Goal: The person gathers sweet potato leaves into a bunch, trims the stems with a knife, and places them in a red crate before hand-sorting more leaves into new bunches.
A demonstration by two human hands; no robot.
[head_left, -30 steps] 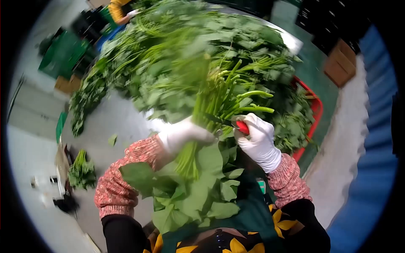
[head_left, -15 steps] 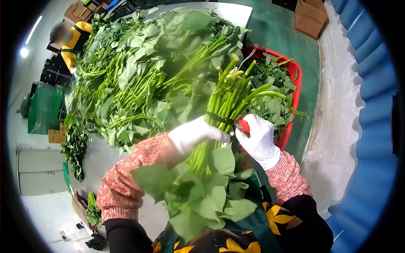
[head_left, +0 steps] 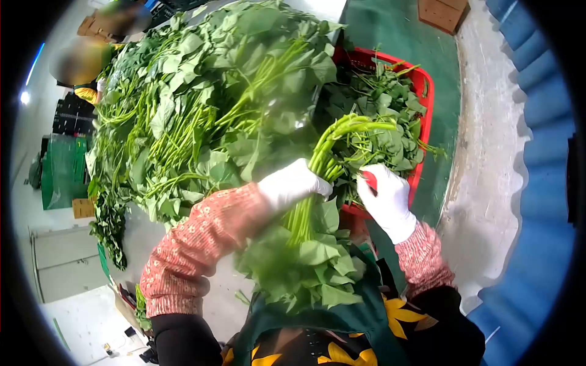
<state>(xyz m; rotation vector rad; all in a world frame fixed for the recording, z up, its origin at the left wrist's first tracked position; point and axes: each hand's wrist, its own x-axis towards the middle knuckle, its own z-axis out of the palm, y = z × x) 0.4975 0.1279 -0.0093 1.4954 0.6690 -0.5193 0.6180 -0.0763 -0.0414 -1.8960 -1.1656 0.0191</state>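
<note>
My left hand (head_left: 295,183), in a white glove, is closed round the stems of a bunch of leafy greens (head_left: 300,221). Its broad leaves hang down toward my apron, and the cluster of stem ends above my fist leans over to the right. To the right of the bunch, my gloved right hand (head_left: 387,198) is closed on a small tool with a red handle (head_left: 370,180). The tool's working end cannot be made out. Both hands are at the near side of a red crate (head_left: 427,100) holding loose leaves and stem pieces.
A large heap of leafy greens (head_left: 183,116) covers the table (head_left: 227,287) on the left. Beyond it, at far left, a person in a yellow sleeve (head_left: 86,94) stands, blurred. A cardboard box (head_left: 443,13) is on the green floor, and blue corrugated sheeting (head_left: 546,122) lines the right.
The stem ends stood upright and now lean right over the crate. A dark band round the stems is no longer visible. My right hand has moved slightly right, away from the bunch.
</note>
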